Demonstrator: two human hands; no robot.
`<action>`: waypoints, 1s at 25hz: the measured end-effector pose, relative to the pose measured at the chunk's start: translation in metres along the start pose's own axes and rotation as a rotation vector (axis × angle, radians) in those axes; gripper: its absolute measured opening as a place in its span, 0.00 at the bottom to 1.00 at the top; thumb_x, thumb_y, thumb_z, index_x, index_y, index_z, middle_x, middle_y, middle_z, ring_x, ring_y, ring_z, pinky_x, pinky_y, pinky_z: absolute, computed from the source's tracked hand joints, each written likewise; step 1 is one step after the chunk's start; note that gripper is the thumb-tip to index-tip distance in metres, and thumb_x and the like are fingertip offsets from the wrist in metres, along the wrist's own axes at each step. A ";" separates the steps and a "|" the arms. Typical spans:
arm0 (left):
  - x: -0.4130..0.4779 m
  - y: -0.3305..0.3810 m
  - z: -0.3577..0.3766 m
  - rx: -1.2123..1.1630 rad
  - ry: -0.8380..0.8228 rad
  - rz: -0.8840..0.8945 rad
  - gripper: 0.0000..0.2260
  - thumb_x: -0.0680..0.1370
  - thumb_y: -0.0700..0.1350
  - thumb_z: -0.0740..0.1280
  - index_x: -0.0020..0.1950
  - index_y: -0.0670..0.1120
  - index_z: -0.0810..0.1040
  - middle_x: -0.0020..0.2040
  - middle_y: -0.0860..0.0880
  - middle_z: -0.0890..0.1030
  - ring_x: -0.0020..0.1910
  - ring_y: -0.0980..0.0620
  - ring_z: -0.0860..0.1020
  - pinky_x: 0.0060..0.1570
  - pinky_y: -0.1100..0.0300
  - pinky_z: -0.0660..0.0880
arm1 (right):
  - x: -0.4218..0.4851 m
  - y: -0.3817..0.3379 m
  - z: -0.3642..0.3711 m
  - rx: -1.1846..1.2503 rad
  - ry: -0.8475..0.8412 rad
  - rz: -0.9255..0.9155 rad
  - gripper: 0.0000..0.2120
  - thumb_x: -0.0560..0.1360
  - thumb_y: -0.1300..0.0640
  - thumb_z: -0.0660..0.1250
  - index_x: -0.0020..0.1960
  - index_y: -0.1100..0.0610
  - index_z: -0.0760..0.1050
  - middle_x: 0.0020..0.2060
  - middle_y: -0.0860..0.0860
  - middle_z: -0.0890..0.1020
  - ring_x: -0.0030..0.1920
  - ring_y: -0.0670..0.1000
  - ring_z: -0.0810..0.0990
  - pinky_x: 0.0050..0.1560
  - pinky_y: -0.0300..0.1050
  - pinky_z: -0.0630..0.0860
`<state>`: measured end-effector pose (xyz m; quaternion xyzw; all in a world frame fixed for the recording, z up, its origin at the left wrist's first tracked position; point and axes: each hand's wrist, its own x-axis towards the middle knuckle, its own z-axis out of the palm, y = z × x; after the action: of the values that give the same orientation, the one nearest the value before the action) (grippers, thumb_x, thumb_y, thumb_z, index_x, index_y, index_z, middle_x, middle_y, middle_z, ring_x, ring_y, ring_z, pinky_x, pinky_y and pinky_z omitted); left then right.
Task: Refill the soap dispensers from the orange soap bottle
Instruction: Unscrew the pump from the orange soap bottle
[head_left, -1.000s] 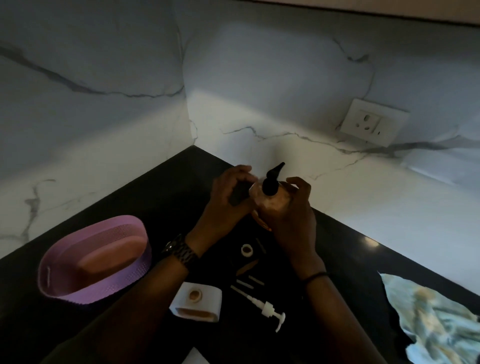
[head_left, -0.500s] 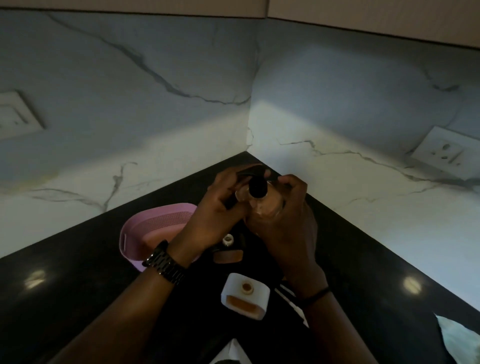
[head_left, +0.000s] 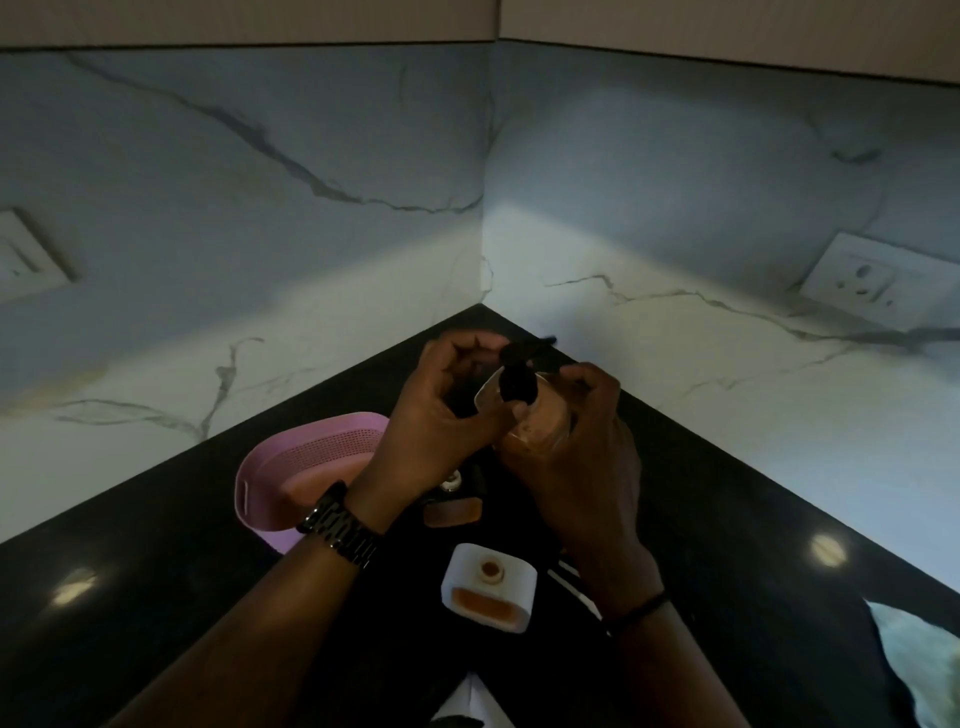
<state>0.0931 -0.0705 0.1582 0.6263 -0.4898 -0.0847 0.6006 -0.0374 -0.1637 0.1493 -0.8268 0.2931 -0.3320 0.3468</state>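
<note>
While the right hand (head_left: 582, 457) grips the orange soap bottle (head_left: 530, 431) above the white dispenser (head_left: 488, 587), the left hand (head_left: 436, 415) pinches its black pump (head_left: 517, 382); it probably handles slippery, so hold the body.

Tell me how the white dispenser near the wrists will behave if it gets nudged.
The white dispenser looks squat with a broad base, so it probably slides rather than tips. Its neck is open, with no pump, so a hard knock might spill the orange soap showing in its window.
</note>
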 end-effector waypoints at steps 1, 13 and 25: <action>0.001 0.005 0.009 -0.029 0.002 0.022 0.24 0.71 0.41 0.76 0.64 0.53 0.71 0.59 0.56 0.77 0.60 0.58 0.77 0.59 0.68 0.72 | -0.004 0.005 -0.009 0.006 0.037 -0.003 0.34 0.66 0.39 0.76 0.59 0.38 0.55 0.57 0.49 0.78 0.53 0.48 0.79 0.57 0.57 0.76; 0.004 0.037 0.118 -0.237 -0.247 0.038 0.24 0.75 0.39 0.73 0.68 0.45 0.70 0.64 0.55 0.78 0.65 0.54 0.76 0.64 0.53 0.73 | -0.047 0.057 -0.098 -0.098 0.321 0.100 0.36 0.63 0.36 0.77 0.61 0.39 0.58 0.57 0.47 0.80 0.51 0.46 0.75 0.55 0.58 0.76; 0.024 0.053 0.187 -0.182 -0.184 -0.150 0.30 0.68 0.48 0.78 0.68 0.50 0.74 0.56 0.52 0.82 0.57 0.54 0.80 0.54 0.69 0.75 | -0.066 0.151 -0.173 -0.185 0.257 0.356 0.35 0.61 0.32 0.76 0.57 0.34 0.57 0.55 0.46 0.80 0.53 0.51 0.79 0.56 0.55 0.77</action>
<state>-0.0519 -0.2025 0.1650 0.5937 -0.4848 -0.2303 0.5995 -0.2459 -0.2707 0.1038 -0.7412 0.5053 -0.3398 0.2825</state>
